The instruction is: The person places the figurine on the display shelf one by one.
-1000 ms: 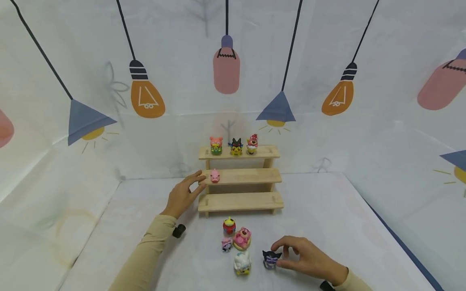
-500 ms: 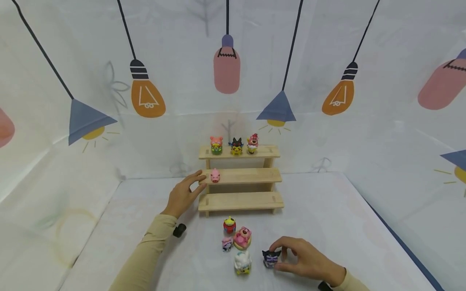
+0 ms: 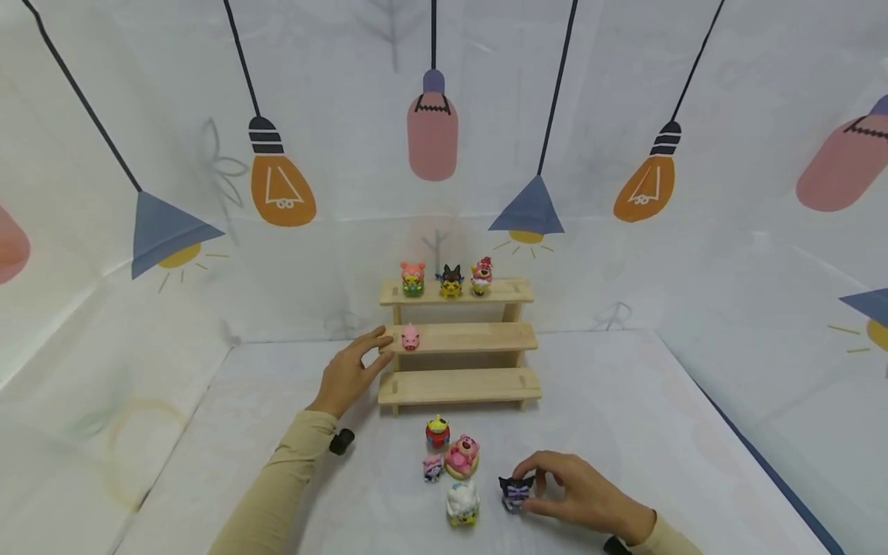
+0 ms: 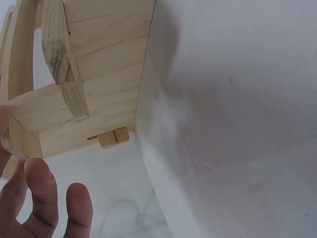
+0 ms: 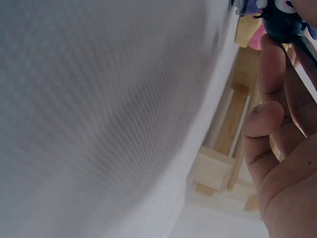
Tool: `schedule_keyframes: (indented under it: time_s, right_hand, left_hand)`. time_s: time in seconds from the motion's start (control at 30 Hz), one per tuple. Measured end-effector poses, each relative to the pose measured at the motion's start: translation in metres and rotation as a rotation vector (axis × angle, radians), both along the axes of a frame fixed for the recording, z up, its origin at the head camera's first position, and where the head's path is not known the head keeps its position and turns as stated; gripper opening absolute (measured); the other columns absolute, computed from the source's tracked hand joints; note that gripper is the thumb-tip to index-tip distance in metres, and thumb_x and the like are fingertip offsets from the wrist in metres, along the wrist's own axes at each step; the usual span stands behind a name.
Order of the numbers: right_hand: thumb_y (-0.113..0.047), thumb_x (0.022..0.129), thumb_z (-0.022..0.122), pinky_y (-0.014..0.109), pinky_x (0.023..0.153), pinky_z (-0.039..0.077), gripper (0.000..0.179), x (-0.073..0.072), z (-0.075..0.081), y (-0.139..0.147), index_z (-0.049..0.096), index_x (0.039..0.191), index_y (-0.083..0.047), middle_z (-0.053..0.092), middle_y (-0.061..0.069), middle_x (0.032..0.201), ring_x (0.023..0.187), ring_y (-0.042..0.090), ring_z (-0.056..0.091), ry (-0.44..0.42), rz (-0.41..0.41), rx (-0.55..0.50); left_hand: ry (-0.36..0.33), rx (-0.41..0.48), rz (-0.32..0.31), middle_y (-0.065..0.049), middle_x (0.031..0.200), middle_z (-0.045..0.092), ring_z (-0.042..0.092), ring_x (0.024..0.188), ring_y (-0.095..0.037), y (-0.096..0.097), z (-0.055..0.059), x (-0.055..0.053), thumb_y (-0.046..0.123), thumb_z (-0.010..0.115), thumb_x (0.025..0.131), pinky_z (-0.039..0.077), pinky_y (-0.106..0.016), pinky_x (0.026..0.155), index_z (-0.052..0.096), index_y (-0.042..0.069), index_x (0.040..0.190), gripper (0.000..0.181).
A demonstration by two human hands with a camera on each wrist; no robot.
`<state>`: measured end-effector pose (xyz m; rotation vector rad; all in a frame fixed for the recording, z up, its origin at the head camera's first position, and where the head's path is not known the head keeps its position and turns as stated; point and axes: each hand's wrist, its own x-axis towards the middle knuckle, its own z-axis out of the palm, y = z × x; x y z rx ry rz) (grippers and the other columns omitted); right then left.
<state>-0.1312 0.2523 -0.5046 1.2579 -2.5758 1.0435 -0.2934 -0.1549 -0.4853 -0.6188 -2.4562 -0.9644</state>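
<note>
At the left end of a three-tier wooden display stand (image 3: 458, 385), my left hand (image 3: 349, 375) pinches the middle board's edge between thumb and fingers. In the left wrist view, the stand's side (image 4: 106, 64) fills the upper left, with the fingertips (image 4: 40, 173) at its end. My right hand (image 3: 583, 497) pinches a black and purple figurine (image 3: 516, 493) low over the white table; whether it touches the surface is unclear. That figurine's dark head (image 5: 282, 22) shows at the top of the right wrist view, partly cut off by the frame.
A pink pig figurine (image 3: 410, 337) sits on the middle board. Several figurines, including a black-eared yellow one (image 3: 451, 282), line the top board. Before the stand are a red and yellow figurine (image 3: 438, 432), a pink bear (image 3: 462, 456), a small pink-purple one (image 3: 433, 468) and a white one (image 3: 462, 503).
My right hand has shifted very slightly left with the black and purple figurine. The left hand stays at the stand.
</note>
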Motion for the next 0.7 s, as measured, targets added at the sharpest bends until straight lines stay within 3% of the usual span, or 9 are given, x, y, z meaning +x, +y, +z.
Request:
schedule_keyframes:
  time_s: [0.43,0.7]
  right_hand:
    - [-0.024,0.088,0.081,0.021,0.059,0.045,0.036,-0.006,-0.002,0.002,0.066,0.121,-0.023,0.068,-0.013,0.103,0.077,0.006,0.058,0.009,0.012,-0.078]
    - [-0.027,0.088,0.081,0.024,0.059,0.046,0.035,-0.014,0.003,0.001,0.066,0.121,-0.026,0.069,-0.014,0.106,0.077,0.006,0.059,-0.006,-0.047,-0.072]
  left_hand:
    - [-0.036,0.000,0.002,0.008,0.149,0.054,0.041,0.044,-0.006,-0.001,0.000,0.000,0.042,0.065,0.100,0.035,-0.027,0.038,0.069,0.025,0.132,0.037]
    - [-0.052,-0.014,0.022,0.011,0.148,0.054,0.043,0.046,-0.007,-0.001,0.000,0.000,0.045,0.064,0.100,0.035,-0.027,0.039,0.068,0.028,0.133,0.037]
